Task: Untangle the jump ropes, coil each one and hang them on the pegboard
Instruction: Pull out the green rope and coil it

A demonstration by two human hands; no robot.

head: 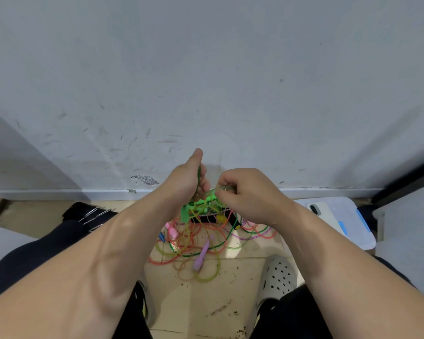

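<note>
A tangle of thin jump ropes (pixel 194 245) in orange, yellow-green, green and purple lies on the tiled floor between my legs. A lilac handle (pixel 202 255) and a pink handle (pixel 172 231) rest in the pile. My left hand (pixel 185 178) pinches a green cord that runs up from the heap, thumb raised. Close beside it, my right hand (pixel 245 192) grips a bright green handle (pixel 209 198) lifted above the pile. No pegboard is in view.
A scuffed white wall (pixel 206 81) rises just behind the pile. A translucent lidded bin (pixel 345 216) with a phone (pixel 321 212) on it sits at the right. A black holder with metal clips (pixel 88 214) lies left. My white perforated clog (pixel 278 275) is near the ropes.
</note>
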